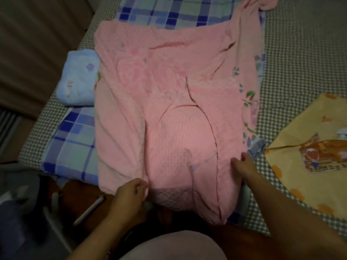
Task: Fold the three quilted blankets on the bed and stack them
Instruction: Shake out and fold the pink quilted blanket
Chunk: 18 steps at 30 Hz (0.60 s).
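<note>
Left hand [131,192] fingers curl and pinch the near hem of the pink blanket [169,102]. Right hand [242,167] fingers grip the same hem, toward its right corner. The pink blanket lies spread over a blue plaid blanket [75,145] at the bed [293,59] near edge. One folded light-blue blanket [78,81] sits at the left edge; one yellow printed cloth [308,152] lies right.

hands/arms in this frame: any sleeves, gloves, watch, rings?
Both forearms are bare right up to the bottom of the picture, with no sleeve cuff in view. The left hand and right hand wear no gloves; no watch, bracelet or ring is visible, though the frame is dim and soft. A pale garment shows at bottom centre.
</note>
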{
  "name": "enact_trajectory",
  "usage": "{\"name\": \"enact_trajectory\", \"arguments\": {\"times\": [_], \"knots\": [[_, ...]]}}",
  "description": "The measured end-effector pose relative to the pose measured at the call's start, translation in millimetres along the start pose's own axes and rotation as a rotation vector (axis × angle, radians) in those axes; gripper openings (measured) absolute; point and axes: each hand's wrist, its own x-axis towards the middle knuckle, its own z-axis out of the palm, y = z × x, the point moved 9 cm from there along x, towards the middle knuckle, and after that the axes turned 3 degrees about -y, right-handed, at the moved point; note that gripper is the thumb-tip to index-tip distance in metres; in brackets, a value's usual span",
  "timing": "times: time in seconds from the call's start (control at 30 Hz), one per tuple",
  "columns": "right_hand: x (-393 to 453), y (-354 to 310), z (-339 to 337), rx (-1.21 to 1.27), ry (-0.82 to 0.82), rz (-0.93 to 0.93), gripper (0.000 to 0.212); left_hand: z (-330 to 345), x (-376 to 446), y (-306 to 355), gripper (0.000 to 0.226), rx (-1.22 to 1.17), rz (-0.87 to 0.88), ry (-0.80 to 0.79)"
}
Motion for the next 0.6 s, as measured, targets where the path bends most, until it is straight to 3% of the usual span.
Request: {"name": "enact_trajectory", "arguments": {"times": [0.1, 0.23, 0.37, 0.4, 0.47, 0.53, 0.57, 0.6], "knots": [[12.7, -15.2, -0.8, 0.043, 0.041, -0.015, 0.068, 2.3, -8.3, 1.4, 0.036, -0.079, -0.024, -0.014], [22.4, -17.8, 1.3, -0.129, 0.036, 0.029, 0.063, 2.6, -16.2, 0.7, 0.039, -0.163, -0.052, -0.066], [2.1, -52.4, -16.0, -0.111, 0.255, -0.059, 0.054, -12.7, -19.9, -5.7, 0.036, -0.148, -0.071, -0.043], [-15.2, -70.1, -24.3, -0.035, 0.369, -0.17, 0.053, -20.6, -19.7, -8.8, 0.035, -0.133, -0.066, -0.013], [-68.3, -114.8, -21.4, -0.05, 0.544, -0.614, 0.041, -38.5, -18.5, -15.1, 0.034, -0.138, -0.052, 0.052], [-128.9, -134.0, 41.6, -0.352, 0.343, -1.128, 0.025, -51.9, -17.0, -20.3, 0.033, -0.145, -0.044, 0.078], [-153.4, -115.8, 84.7, -0.583, 0.177, -1.3, 0.021, -56.3, -16.9, -23.9, 0.033, -0.146, -0.042, 0.074], [-162.5, -81.1, 122.3, -0.847, 0.007, -1.327, 0.017, -59.7, -17.4, -28.0, 0.033, -0.148, -0.038, 0.066]]}}
